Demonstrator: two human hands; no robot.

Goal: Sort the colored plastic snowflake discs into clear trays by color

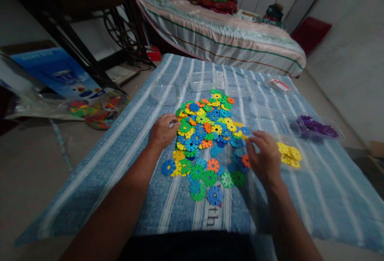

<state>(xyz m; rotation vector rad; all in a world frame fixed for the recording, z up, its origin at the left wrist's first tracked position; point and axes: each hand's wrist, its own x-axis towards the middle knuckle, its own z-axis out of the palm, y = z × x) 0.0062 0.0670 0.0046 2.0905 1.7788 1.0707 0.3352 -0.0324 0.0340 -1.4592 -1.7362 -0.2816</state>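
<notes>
A heap of flat plastic snowflake discs (207,133) in blue, green, yellow and orange lies on a blue striped cloth (126,149). My left hand (163,131) rests at the heap's left edge, fingers curled against the discs. My right hand (264,157) sits at the heap's right edge, fingers bent over a few discs; whether it grips any is hidden. Just right of that hand, a clear tray holds yellow discs (289,155). Farther right, another clear tray holds purple discs (318,127).
Empty clear containers (166,89) stand at the cloth's far side, with a lid (279,85) at the far right. A bag of mixed discs (99,113) and a blue box (60,73) lie on the floor at left. A bed (222,33) stands behind.
</notes>
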